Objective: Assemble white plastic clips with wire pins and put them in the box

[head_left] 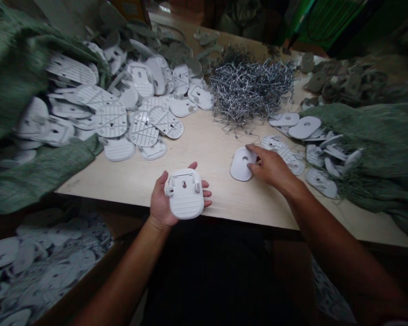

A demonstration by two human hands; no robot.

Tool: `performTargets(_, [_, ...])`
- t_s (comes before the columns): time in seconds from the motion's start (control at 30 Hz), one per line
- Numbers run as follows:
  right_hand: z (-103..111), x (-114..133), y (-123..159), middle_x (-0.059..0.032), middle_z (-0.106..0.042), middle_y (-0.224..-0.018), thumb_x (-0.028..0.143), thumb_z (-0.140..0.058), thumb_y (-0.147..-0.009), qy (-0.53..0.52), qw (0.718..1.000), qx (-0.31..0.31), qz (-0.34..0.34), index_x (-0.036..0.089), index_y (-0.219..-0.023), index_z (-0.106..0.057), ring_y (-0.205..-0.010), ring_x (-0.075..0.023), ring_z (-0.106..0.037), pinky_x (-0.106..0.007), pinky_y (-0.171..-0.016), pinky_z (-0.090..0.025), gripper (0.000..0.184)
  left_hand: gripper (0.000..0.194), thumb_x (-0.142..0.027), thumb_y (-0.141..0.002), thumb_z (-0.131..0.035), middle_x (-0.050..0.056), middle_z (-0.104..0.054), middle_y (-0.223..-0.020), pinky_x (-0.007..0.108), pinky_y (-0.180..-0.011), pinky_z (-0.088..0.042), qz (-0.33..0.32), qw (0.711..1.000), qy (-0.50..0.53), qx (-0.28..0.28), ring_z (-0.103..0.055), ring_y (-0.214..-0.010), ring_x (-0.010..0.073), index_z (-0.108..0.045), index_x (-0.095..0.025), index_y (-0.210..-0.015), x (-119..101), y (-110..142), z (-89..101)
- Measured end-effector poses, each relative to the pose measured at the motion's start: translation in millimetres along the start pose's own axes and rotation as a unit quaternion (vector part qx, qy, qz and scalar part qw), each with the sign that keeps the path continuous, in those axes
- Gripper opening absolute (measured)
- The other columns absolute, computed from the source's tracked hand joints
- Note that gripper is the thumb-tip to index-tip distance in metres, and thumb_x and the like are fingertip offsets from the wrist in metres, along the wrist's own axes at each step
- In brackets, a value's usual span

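The left hand (159, 199) is open with palm up and carries a white plastic plate (185, 194), which hides most of the palm. The right hand (271, 166) is spread, and its fingertips press on a second plate (242, 164), covering one edge. The pale table (211, 154) holds a tangled heap of wire hooks (251, 90) and many more plates (112, 118). Green mesh sacks (370, 149) lie at its sides. The room behind is dark and blurred.
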State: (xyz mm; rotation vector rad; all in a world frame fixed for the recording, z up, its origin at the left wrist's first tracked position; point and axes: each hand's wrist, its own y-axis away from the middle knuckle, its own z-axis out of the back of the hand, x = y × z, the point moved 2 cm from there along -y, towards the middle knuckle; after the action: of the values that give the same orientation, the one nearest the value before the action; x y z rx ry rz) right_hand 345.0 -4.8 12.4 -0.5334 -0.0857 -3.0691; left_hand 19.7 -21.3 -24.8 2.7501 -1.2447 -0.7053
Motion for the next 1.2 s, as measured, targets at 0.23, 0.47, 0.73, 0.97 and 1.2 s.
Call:
performTargets(0.23, [-15, 42, -3, -0.0106, -0.055, -0.163, 0.018, -0.06, -0.097, -0.052, 0.993, -0.015, 0.103, 0.021, -0.156, -0.059, -0.15, -0.0299, -0.053, -0.049, -0.126, -0.044, 0.06, 0.09, -0.074, -0.097, -0.052, 0.023, -0.078, -0.124, 0.065, -0.098, -0.059, -0.013, 0.998, -0.055, 0.025, -0.079, -0.11, 0.0419, -0.032, -0.025, -0.171, -11, -22, -5.9])
performTargets(0.47, [-38, 63, 17, -0.0226, -0.059, -0.155, 0.056, -0.085, -0.083, -0.007, 0.998, -0.003, -0.055, 0.016, -0.17, -0.036, -0.136, -0.0459, -0.061, -0.061, -0.112, -0.053, 0.108, 0.081, -0.063, -0.099, -0.055, 0.014, -0.08, -0.108, 0.061, -0.09, -0.065, -0.078, 0.993, -0.075, -0.05, -0.081, -0.097, 0.035, -0.037, -0.027, -0.169, -31, -12, 6.0])
performTargets(0.73, [-39, 67, 14, -0.0229, -0.055, -0.159, 0.056, -0.085, -0.081, -0.023, 0.999, 0.025, 0.013, 0.017, -0.173, -0.029, -0.138, -0.0475, -0.059, -0.062, -0.112, -0.053, 0.115, 0.069, -0.067, -0.096, -0.059, 0.008, -0.076, -0.093, 0.043, -0.077, -0.066, -0.164, 0.959, -0.174, -0.15, -0.077, -0.078, 0.0254, -0.058, -0.02, -0.146, -23, -33, 2.0])
performTargets(0.97, [-41, 68, 10, -0.0214, -0.063, -0.15, 0.051, -0.086, -0.079, -0.138, 0.99, 0.005, -0.014, 0.018, -0.163, -0.047, -0.134, -0.0449, -0.063, -0.063, -0.114, -0.051, 0.098, 0.061, -0.07, -0.097, -0.061, 0.007, -0.075, -0.092, 0.037, -0.077, -0.062, -0.186, 0.941, -0.232, -0.16, -0.075, -0.078, 0.0224, -0.066, -0.021, -0.133, -10, -38, 1.6])
performTargets(1.2, [-44, 86, 24, -0.0158, -0.073, -0.135, 0.048, -0.091, -0.077, -0.637, 0.759, 0.135, -0.029, 0.022, -0.157, -0.048, -0.123, -0.0345, -0.072, -0.056, -0.111, -0.056, 0.094, 0.055, -0.067, -0.101, -0.056, 0.009, -0.076, -0.098, 0.037, -0.077, -0.059, -0.227, 0.919, -0.283, -0.156, -0.075, -0.082, 0.0238, -0.067, -0.024, -0.134, -8, -35, -0.3])
